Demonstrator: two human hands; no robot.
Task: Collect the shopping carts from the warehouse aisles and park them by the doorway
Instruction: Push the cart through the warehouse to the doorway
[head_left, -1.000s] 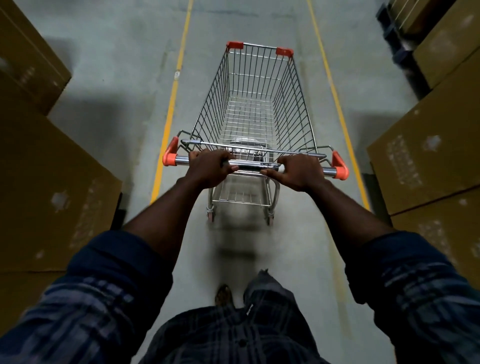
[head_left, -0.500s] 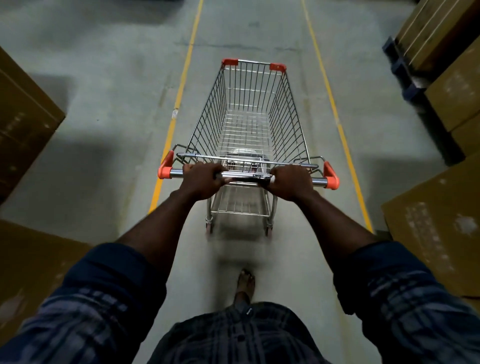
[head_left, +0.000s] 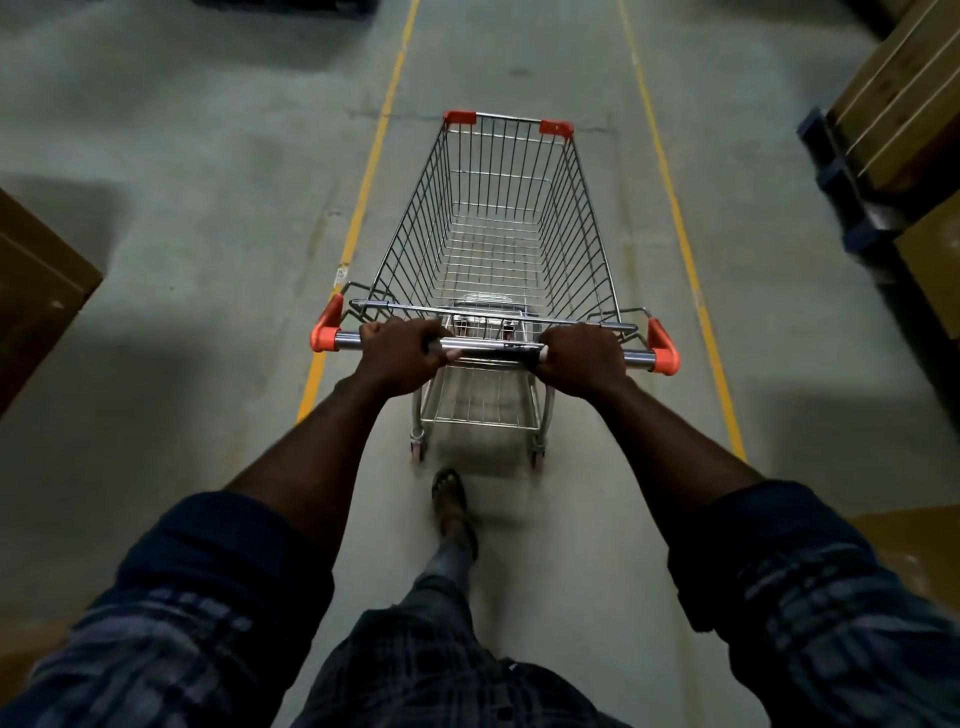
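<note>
head view: left hand (head_left: 402, 359) and right hand (head_left: 583, 359) clamp fingers (head_left: 411, 332) round cart handle (head_left: 488, 348); front wheels hidden.

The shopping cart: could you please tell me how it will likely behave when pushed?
The shopping cart is empty, so it probably rolls lightly. Its frame looks stiff, so the left hand and right hand gripping the handle bar should steer it. On the smooth floor it may drift.

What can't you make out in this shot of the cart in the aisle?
Head view only.
The doorway: beyond the top edge.
Front wheels of the shopping cart: hidden under its basket.
Fingertips of left hand and right hand: wrapped under the handle bar.
Left cardboard box: cut by the edge.
</note>
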